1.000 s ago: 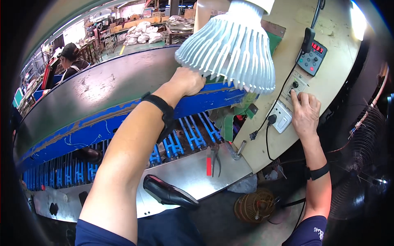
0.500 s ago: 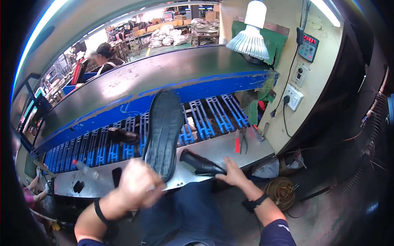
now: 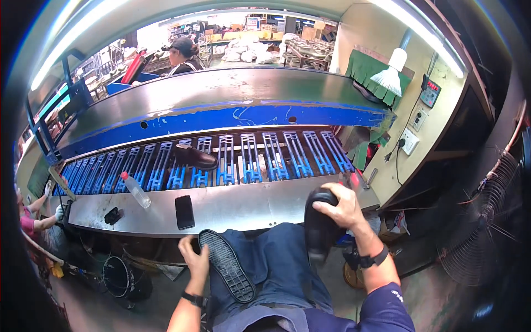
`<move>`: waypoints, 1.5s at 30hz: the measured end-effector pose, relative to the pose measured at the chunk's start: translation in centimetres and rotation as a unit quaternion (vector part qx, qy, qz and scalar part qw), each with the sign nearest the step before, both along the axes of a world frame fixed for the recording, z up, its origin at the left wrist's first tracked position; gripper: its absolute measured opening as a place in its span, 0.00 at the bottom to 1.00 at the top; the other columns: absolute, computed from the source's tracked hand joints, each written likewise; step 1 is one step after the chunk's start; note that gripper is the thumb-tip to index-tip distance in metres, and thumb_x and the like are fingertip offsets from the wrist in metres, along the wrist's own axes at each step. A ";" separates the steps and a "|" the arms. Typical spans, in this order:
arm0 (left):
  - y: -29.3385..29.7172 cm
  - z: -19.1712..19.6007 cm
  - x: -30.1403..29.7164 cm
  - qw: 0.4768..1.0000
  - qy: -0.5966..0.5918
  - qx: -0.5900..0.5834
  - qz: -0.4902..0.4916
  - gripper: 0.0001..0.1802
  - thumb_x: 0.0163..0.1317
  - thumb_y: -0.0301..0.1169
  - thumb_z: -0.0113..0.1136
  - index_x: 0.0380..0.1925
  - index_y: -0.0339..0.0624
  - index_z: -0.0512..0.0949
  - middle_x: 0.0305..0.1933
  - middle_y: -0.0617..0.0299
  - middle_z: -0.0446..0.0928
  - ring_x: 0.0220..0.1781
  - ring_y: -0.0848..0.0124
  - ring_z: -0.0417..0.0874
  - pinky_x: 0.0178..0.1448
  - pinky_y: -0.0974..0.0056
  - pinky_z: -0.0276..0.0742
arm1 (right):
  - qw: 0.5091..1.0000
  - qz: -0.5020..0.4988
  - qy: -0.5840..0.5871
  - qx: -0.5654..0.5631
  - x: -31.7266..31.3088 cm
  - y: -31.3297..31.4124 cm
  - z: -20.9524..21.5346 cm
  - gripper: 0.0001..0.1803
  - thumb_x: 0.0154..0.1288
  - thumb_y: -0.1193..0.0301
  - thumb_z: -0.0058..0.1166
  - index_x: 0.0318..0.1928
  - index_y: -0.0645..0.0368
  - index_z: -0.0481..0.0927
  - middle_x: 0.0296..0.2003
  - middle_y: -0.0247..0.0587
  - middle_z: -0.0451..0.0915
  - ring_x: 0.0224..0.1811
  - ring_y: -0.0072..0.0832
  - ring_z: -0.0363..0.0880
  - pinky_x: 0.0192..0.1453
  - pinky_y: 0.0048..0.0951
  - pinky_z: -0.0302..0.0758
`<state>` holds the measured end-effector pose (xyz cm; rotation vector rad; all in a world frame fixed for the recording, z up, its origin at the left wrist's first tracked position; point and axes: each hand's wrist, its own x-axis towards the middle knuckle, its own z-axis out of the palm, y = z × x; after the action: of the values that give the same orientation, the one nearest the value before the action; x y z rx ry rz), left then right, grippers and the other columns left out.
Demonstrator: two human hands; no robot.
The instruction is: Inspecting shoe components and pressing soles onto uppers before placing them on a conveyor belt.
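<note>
Pinching black shoe (image 3: 318,228) with right fingers (image 3: 339,192), left fingers (image 3: 187,247) spread beside ridged sole (image 3: 227,265)

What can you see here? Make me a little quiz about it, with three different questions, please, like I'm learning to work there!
1. Pick one: what lies on the metal ledge, just to the right of the clear plastic bottle?
A) a yellow cup
B) a black smartphone
C) a white glove

2. True or false: the person's right hand is empty.

3. Fill the gap: the treaded black sole is nearer to the person's ____ hand.

Key:
1. B
2. False; it grips a black shoe.
3. left; the left hand is right beside the sole's upper end in the picture.
</note>
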<state>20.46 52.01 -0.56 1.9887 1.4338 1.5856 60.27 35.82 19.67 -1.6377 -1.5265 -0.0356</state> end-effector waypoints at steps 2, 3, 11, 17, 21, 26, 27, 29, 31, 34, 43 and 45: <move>3.7 -3.4 -1.8 0.963 -0.149 -0.209 -0.077 0.20 0.65 0.34 0.68 0.51 0.32 0.80 0.42 0.55 0.80 0.51 0.59 0.80 0.61 0.56 0.74 | 0.978 0.047 0.173 -0.105 -1.2 -1.5 -2.6 0.22 0.59 0.64 0.71 0.49 0.64 0.84 0.42 0.42 0.86 0.45 0.28 0.84 0.54 0.31 0.80; 4.8 -4.5 -1.8 0.858 -0.283 -0.399 -0.157 0.19 0.70 0.35 0.64 0.51 0.29 0.79 0.46 0.58 0.82 0.50 0.68 0.81 0.58 0.61 0.76 | 0.939 0.086 0.313 -0.109 -1.6 -2.7 -5.5 0.21 0.61 0.64 0.69 0.50 0.65 0.84 0.45 0.39 0.86 0.49 0.26 0.82 0.58 0.31 0.77; 3.5 3.6 0.9 0.548 -0.520 -0.417 -0.505 0.37 0.63 0.39 0.61 0.69 0.31 0.68 0.70 0.31 0.70 0.74 0.40 0.71 0.73 0.46 0.74 | 0.608 0.199 0.765 -0.081 -7.6 -8.7 -18.6 0.35 0.70 0.50 0.61 0.65 0.64 0.74 0.56 0.42 0.83 0.53 0.31 0.83 0.59 0.34 0.79; 2.5 9.1 2.5 0.560 -0.444 -0.451 -0.534 0.45 0.73 0.57 0.49 0.74 0.28 0.60 0.75 0.31 0.64 0.79 0.42 0.62 0.79 0.44 0.65 | 0.541 0.051 0.824 -0.158 -8.7 -10.6 -20.9 0.40 0.69 0.38 0.54 0.64 0.62 0.76 0.54 0.48 0.84 0.55 0.40 0.84 0.60 0.45 0.81; 1.1 10.3 1.8 0.565 -0.435 -0.440 -0.546 0.42 0.75 0.56 0.45 0.71 0.26 0.65 0.71 0.34 0.70 0.72 0.47 0.73 0.74 0.47 0.72 | 0.568 0.173 0.777 -0.212 -6.0 -11.0 -23.7 0.46 0.68 0.40 0.58 0.69 0.68 0.69 0.59 0.57 0.80 0.57 0.53 0.83 0.68 0.56 0.78; -1.3 10.6 1.4 0.713 -0.338 -0.384 -0.480 0.44 0.80 0.59 0.25 0.67 0.26 0.69 0.64 0.39 0.76 0.68 0.48 0.77 0.72 0.48 0.75 | 0.551 0.200 0.782 -0.213 -5.6 -9.2 -23.0 0.46 0.70 0.39 0.54 0.69 0.68 0.68 0.60 0.58 0.79 0.58 0.53 0.83 0.67 0.55 0.79; -1.5 10.8 1.5 0.689 -0.382 -0.399 -0.470 0.44 0.80 0.59 0.25 0.66 0.26 0.70 0.63 0.39 0.77 0.68 0.48 0.77 0.71 0.48 0.75 | 0.543 0.224 0.785 -0.197 -5.9 -8.6 -22.2 0.45 0.71 0.39 0.53 0.70 0.68 0.68 0.61 0.58 0.79 0.59 0.52 0.83 0.66 0.53 0.79; -1.7 11.8 2.5 0.630 -0.454 -0.423 -0.468 0.43 0.80 0.57 0.24 0.64 0.26 0.72 0.62 0.39 0.77 0.67 0.47 0.77 0.72 0.46 0.74 | 0.556 0.247 0.767 -0.202 -6.9 -6.9 -19.3 0.46 0.72 0.38 0.51 0.70 0.68 0.68 0.61 0.57 0.79 0.60 0.50 0.82 0.66 0.51 0.79; -2.1 12.7 4.3 0.656 -0.410 -0.387 -0.503 0.41 0.80 0.55 0.24 0.63 0.26 0.72 0.62 0.39 0.77 0.68 0.47 0.77 0.72 0.46 0.74 | 0.597 0.306 0.704 -0.231 -8.0 -4.9 -17.4 0.49 0.70 0.33 0.49 0.70 0.68 0.69 0.62 0.54 0.78 0.61 0.44 0.82 0.65 0.45 0.80; -3.2 14.0 6.6 0.675 -0.356 -0.369 -0.531 0.40 0.78 0.54 0.29 0.62 0.24 0.72 0.62 0.38 0.77 0.69 0.47 0.76 0.73 0.47 0.72 | 0.660 0.364 0.594 -0.282 -10.5 -2.6 -13.5 0.55 0.65 0.30 0.52 0.67 0.74 0.70 0.55 0.49 0.82 0.55 0.31 0.83 0.60 0.30 0.78; -6.7 16.3 9.2 0.746 -0.170 -0.340 -0.546 0.41 0.73 0.57 0.37 0.59 0.24 0.78 0.62 0.34 0.78 0.67 0.45 0.79 0.73 0.48 0.71 | 0.698 0.356 0.584 -0.211 -11.5 -4.2 -12.8 0.54 0.65 0.30 0.51 0.67 0.72 0.72 0.56 0.49 0.82 0.57 0.31 0.81 0.62 0.31 0.76; -6.9 16.6 9.3 0.757 -0.154 -0.319 -0.548 0.41 0.73 0.56 0.35 0.58 0.24 0.78 0.62 0.33 0.78 0.67 0.44 0.79 0.73 0.47 0.71 | 0.703 0.344 0.579 -0.229 -11.4 -4.0 -12.9 0.54 0.65 0.29 0.51 0.65 0.72 0.73 0.55 0.48 0.83 0.56 0.30 0.82 0.61 0.30 0.77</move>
<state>29.78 45.07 16.06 1.4910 0.3467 0.6680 48.88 31.80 6.82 -0.8643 -0.9803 1.5899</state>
